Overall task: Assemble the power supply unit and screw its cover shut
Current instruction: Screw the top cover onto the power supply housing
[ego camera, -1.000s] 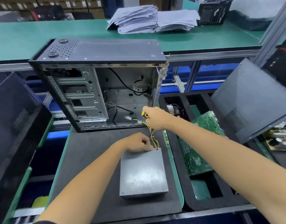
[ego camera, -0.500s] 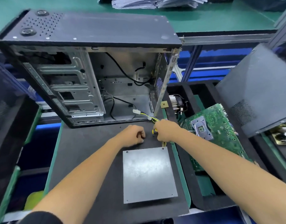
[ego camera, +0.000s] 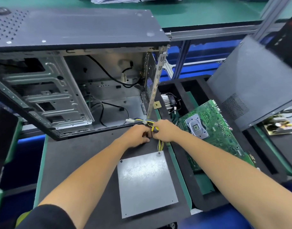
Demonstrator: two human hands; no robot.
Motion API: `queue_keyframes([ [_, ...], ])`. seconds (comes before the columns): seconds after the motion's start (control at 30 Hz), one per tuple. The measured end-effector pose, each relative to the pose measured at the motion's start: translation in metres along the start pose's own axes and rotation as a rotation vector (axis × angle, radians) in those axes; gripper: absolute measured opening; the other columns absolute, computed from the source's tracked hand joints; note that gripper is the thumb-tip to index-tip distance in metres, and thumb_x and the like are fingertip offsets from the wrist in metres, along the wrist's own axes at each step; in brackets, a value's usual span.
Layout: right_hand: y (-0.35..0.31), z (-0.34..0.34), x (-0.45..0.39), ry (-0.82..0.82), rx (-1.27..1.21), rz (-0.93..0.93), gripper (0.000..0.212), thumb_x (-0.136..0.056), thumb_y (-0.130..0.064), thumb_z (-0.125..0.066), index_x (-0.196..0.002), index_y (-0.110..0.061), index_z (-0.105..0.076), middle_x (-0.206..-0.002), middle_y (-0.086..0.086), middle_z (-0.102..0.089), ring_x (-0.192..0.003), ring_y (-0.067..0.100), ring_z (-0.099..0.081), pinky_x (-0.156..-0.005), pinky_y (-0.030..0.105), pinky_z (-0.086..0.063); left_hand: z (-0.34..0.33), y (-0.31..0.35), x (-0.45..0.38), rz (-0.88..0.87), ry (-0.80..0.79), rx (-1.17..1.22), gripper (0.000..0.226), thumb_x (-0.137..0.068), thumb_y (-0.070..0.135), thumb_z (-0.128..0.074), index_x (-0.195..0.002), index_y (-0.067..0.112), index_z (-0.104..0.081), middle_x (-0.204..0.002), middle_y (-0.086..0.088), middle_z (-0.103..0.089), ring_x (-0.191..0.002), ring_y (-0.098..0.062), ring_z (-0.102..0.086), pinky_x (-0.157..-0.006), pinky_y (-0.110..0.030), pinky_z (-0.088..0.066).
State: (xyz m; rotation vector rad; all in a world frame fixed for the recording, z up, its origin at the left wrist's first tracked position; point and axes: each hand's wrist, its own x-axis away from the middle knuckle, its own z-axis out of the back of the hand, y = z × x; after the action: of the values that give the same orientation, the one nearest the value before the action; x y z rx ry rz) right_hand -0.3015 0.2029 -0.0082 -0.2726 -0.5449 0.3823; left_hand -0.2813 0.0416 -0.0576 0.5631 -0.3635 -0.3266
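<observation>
On black mat (ego camera: 79,162) | right hand (ego camera: 165,129) grips screwdriver (ego camera: 155,129) | left hand (ego camera: 137,135) curled, seemingly empty

Just ahead of your right hand (ego camera: 165,129) the cables (ego camera: 160,145) are yellow and black, and the screwdriver handle (ego camera: 155,129) it grips is yellow with black. Below your hands the power supply cover (ego camera: 145,182) is plain speckled grey on a black mat (ego camera: 79,162). To the right of your right hand lies a green motherboard (ego camera: 214,129); beyond both hands the computer case (ego camera: 76,30) has a black top dotted with holes.
</observation>
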Motion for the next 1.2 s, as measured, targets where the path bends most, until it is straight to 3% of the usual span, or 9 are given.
queue_keyframes([
  [0.17,-0.001,0.002,0.002,-0.012,-0.045,0.017,0.023,-0.085,-0.015,-0.060,-0.070,-0.010,-0.044,-0.076,0.011,-0.050,-0.062,0.023,-0.042,-0.054,0.031,-0.032,-0.001,0.001,-0.001,0.073,-0.014,0.052,0.007,-0.084,0.013,-0.071,-0.081,0.016,-0.066,-0.088,0.003,-0.063,-0.083,-0.014,-0.055,-0.075,-0.028,-0.045],
  [0.3,-0.003,0.012,0.007,-0.055,-0.083,0.056,0.025,-0.086,-0.017,-0.061,-0.074,0.000,-0.048,-0.079,0.010,-0.045,-0.063,0.019,-0.037,-0.057,0.031,-0.029,0.004,-0.001,0.007,0.134,0.036,0.179,0.019,-0.084,0.009,-0.068,-0.072,0.020,-0.059,-0.073,0.009,-0.061,-0.066,-0.007,-0.056,-0.063,-0.022,-0.044],
  [0.37,-0.006,0.019,0.011,-0.035,-0.091,0.071,0.026,-0.086,-0.018,-0.061,-0.082,0.007,-0.055,-0.078,0.010,-0.047,-0.067,0.020,-0.040,-0.058,0.031,-0.030,0.009,0.000,0.013,0.157,0.071,0.266,0.021,-0.082,0.002,-0.067,-0.070,0.017,-0.057,-0.065,0.006,-0.061,-0.057,-0.009,-0.057,-0.060,-0.026,-0.049],
  [0.53,-0.029,0.043,0.019,0.113,-0.130,0.181,0.033,-0.084,-0.014,-0.060,-0.062,-0.007,-0.036,-0.060,0.008,-0.034,-0.058,0.022,-0.030,-0.054,0.033,-0.023,0.024,0.010,0.029,0.166,0.144,0.520,0.011,-0.085,-0.009,-0.060,-0.084,0.002,-0.064,-0.065,-0.006,-0.059,-0.053,-0.013,-0.054,-0.055,-0.022,-0.049],
  [0.63,-0.047,0.049,0.026,0.198,-0.230,0.234,0.037,-0.084,-0.010,-0.058,-0.060,-0.011,-0.029,-0.059,0.007,-0.030,-0.056,0.019,-0.024,-0.054,0.032,-0.021,0.034,0.022,0.041,0.148,0.233,0.590,0.009,-0.086,-0.004,-0.064,-0.079,0.002,-0.064,-0.066,-0.007,-0.059,-0.055,-0.016,-0.054,-0.054,-0.024,-0.047],
  [0.87,-0.081,0.050,0.050,0.430,-0.319,0.219,0.040,-0.086,-0.034,-0.057,-0.058,-0.019,-0.034,-0.055,-0.004,-0.040,-0.053,0.014,-0.037,-0.051,0.031,-0.030,0.036,0.036,0.081,0.176,0.380,0.805,0.005,-0.083,-0.009,-0.066,-0.082,-0.005,-0.063,-0.066,-0.013,-0.059,-0.054,-0.014,-0.053,-0.055,-0.020,-0.049],
  [1.0,-0.094,0.054,0.068,0.458,-0.459,0.235,0.032,-0.085,-0.022,-0.057,-0.063,-0.014,-0.037,-0.059,0.002,-0.045,-0.054,0.028,-0.051,-0.055,0.037,-0.042,0.030,0.038,0.103,0.209,0.455,0.768,0.002,-0.084,-0.005,-0.066,-0.085,-0.003,-0.066,-0.062,-0.009,-0.062,-0.054,-0.011,-0.056,-0.056,-0.020,-0.050],
  [1.07,-0.099,0.059,0.080,0.438,-0.492,0.268,0.026,-0.084,-0.020,-0.058,-0.067,-0.013,-0.039,-0.065,0.007,-0.049,-0.067,0.039,-0.063,-0.062,0.044,-0.052,0.028,0.044,0.113,0.227,0.482,0.750,0.006,-0.085,-0.003,-0.067,-0.081,0.002,-0.066,-0.060,-0.007,-0.063,-0.053,-0.010,-0.057,-0.056,-0.020,-0.051],
  [1.2,-0.101,0.062,0.103,0.401,-0.524,0.327,0.019,-0.082,-0.016,-0.059,-0.074,-0.009,-0.044,-0.075,0.025,-0.061,-0.060,0.033,-0.064,-0.061,0.049,-0.055,0.027,0.057,0.133,0.257,0.504,0.712,0.016,-0.085,-0.003,-0.066,-0.074,0.008,-0.065,-0.059,-0.005,-0.063,-0.056,-0.016,-0.058,-0.055,-0.023,-0.052],
])
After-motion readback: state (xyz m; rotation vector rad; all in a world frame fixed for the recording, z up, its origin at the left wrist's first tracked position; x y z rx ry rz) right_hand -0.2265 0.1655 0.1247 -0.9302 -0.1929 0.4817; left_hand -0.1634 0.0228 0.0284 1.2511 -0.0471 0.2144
